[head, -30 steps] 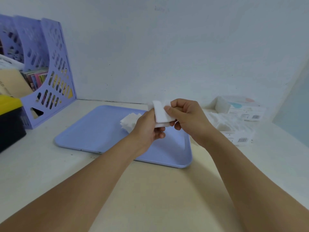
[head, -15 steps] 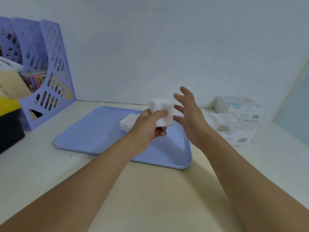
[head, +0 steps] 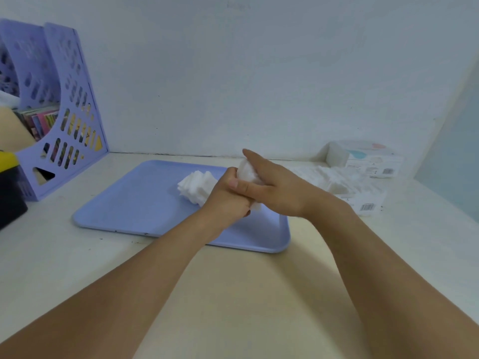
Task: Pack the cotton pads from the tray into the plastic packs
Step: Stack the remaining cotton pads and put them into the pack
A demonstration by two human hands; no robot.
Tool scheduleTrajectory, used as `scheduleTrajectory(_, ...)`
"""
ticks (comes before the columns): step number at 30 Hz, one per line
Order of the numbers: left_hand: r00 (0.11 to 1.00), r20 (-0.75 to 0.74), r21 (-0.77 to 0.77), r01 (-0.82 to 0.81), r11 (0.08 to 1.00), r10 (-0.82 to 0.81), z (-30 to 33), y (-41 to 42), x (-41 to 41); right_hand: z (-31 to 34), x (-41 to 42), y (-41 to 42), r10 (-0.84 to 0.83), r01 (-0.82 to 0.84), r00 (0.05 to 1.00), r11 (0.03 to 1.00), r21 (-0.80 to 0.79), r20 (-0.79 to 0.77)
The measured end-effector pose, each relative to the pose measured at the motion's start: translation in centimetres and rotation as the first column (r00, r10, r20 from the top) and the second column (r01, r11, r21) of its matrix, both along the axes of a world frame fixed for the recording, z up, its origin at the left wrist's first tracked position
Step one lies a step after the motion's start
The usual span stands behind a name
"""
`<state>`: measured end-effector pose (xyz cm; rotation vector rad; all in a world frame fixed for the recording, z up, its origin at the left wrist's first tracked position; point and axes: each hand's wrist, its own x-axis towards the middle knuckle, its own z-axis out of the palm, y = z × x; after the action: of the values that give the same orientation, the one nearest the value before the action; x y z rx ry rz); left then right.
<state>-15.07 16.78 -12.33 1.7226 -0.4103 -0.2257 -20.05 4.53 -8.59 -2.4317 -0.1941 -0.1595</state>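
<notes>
Frame centre, above tray (head: 134, 203): left hand (head: 228, 195) gripped cotton pad stack (head: 246, 172); right hand (head: 274, 187), fingers straight, pressed it.

**Open tray on the left, clutter on the right**

The left half of the blue tray (head: 124, 203) and the near tabletop (head: 233, 294) lie open. A loose heap of cotton pads (head: 195, 185) sits mid-tray. Plastic packs (head: 344, 182) crowd the right side near the wall; a purple file rack (head: 64, 125) and a black box (head: 10, 198) block the far left.
</notes>
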Motion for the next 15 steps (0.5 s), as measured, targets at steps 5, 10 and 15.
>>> scheduleTrajectory(5,0.999,0.012,-0.221,0.054,0.974,-0.053,-0.1,-1.2,-0.3,1.8,-0.5,-3.7,-0.072,0.065,0.994,0.994,0.084,0.084)
scheduleTrajectory(10,0.921,0.389,-0.102,0.019,0.995,0.022,-1.0,-2.8,-1.1,2.5,-1.3,-7.4,-0.367,0.313,0.928,0.862,0.398,0.065)
scheduleTrajectory(15,0.566,0.749,0.339,0.121,0.933,-0.345,-2.5,-3.5,-1.5,2.1,-2.2,-12.2,-0.585,0.605,0.795,0.747,0.276,-0.16)
